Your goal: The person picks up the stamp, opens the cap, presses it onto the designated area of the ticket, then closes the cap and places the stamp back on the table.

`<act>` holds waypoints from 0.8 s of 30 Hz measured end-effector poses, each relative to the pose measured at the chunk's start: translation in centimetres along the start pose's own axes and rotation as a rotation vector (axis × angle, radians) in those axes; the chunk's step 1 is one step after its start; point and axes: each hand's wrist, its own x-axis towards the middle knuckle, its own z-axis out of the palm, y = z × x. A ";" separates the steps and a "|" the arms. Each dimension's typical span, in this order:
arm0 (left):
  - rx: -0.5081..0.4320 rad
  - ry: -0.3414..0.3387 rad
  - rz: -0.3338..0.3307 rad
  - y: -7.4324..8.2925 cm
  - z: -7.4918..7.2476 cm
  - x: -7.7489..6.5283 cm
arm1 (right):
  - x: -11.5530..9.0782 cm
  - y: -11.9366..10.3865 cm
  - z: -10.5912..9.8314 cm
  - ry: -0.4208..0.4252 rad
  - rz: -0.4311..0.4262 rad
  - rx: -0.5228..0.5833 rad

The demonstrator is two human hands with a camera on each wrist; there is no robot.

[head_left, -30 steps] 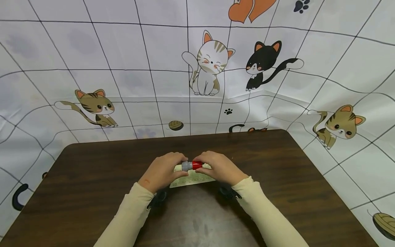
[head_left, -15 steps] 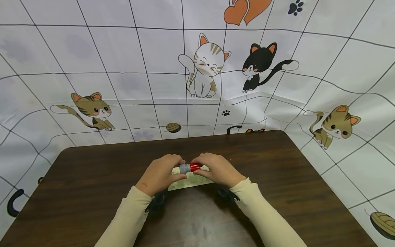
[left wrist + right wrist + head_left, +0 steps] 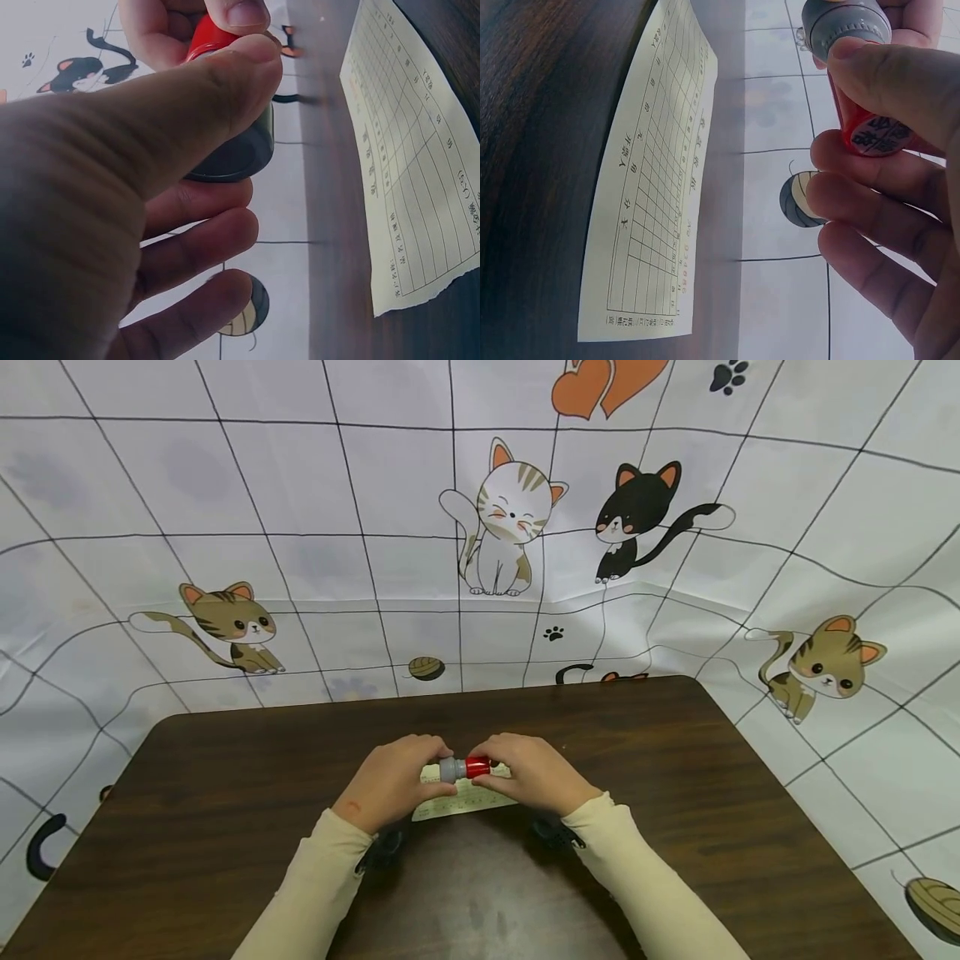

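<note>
A small stamp with a red body (image 3: 477, 767) and a grey cap (image 3: 451, 769) is held sideways between both hands, over a printed paper slip (image 3: 467, 801). My left hand (image 3: 393, 782) pinches the grey end between thumb and index finger; its other fingers are spread in the left wrist view. With thumb and fingers, my right hand (image 3: 537, 773) grips the red body. A round label with characters shows on the red end (image 3: 881, 136) in the right wrist view. Grey and red parts are joined in line. The slip (image 3: 412, 157) has a ruled form and one torn edge.
The dark wooden table (image 3: 247, 802) carries the slip near its middle. Behind it and along the right hangs a white grid-lined cloth (image 3: 405, 477) printed with cats. Dark wrist devices (image 3: 553, 831) sit under both cream sleeves (image 3: 645, 877).
The head view shifts slightly. Both hands keep their hold on the stamp, with no clear movement between its red and grey parts.
</note>
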 end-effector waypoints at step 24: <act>0.000 0.039 0.020 0.0 0.0 0.1 | 0.0 0.0 -0.3 0.035 -0.031 -0.031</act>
